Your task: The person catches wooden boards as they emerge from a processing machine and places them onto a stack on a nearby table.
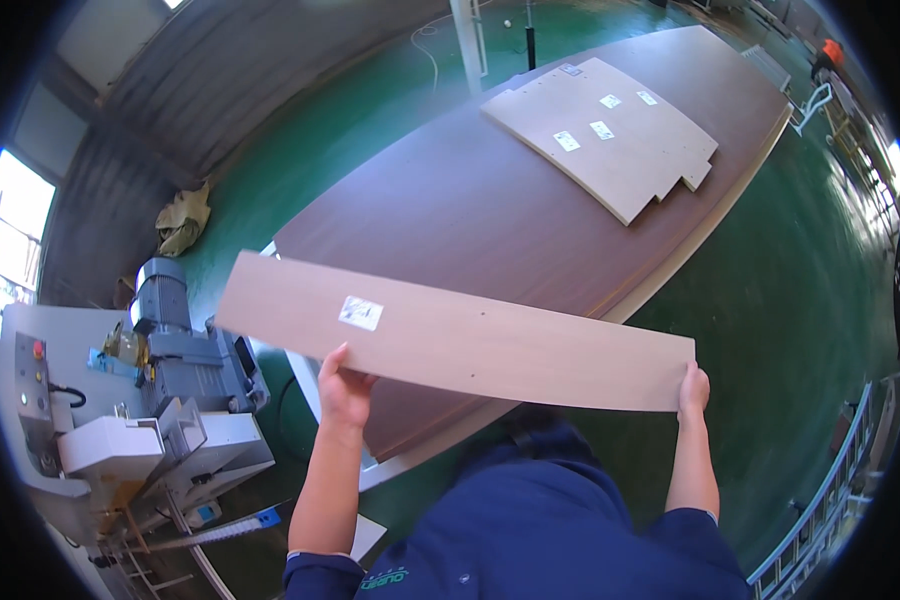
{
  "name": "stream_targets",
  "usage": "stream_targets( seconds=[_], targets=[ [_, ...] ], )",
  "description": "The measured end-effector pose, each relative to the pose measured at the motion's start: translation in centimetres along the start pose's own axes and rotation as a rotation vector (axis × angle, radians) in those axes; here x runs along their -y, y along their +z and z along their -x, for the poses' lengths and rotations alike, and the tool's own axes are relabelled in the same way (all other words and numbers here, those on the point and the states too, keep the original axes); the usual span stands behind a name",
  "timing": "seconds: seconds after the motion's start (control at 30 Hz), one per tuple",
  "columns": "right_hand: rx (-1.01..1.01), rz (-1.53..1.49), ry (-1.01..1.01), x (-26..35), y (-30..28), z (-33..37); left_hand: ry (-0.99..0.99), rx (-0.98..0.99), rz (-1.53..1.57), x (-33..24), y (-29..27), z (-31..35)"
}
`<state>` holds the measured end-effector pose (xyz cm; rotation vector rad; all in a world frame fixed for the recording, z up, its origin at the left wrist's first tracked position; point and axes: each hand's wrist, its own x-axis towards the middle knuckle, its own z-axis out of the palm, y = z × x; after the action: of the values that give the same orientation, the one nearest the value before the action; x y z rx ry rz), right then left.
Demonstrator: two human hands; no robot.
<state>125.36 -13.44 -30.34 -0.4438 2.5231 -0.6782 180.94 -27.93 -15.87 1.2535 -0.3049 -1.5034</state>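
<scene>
A long, narrow wood panel (530, 350) in light brown spans the space in front of me, above the near end of a brown-topped table. It carries a white label (361, 313) toward its left end and two small dark holes near the middle. My left hand (345, 388) grips its lower edge left of centre, thumb on the face and fingers hidden behind. My right hand (694, 390) is closed round the right end. Farther off, on the brown tabletop (400, 200), lie flat light panels (620, 130) with notched corners and several white labels.
A grey machine (185, 340) with a motor and white housings stands close on the left. Metal rails (820, 510) run along the lower right. The green floor (770, 270) surrounds the table. Crumpled tan cloth (183, 218) sits by the wall. A person in orange (828, 55) is far right.
</scene>
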Motion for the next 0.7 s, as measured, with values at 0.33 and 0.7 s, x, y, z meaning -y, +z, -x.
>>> stream_targets(
  seconds=[0.33,0.7],
  targets=[
    [-0.239,-0.220,0.310,-7.8,-3.4,-0.3,-0.212,0.090,-0.190,9.3,13.9,-14.6],
    [-0.203,-0.806,0.457,-8.1,-4.2,1.2,-0.255,0.106,-0.168,12.0,24.6,-18.4]
  ],
)
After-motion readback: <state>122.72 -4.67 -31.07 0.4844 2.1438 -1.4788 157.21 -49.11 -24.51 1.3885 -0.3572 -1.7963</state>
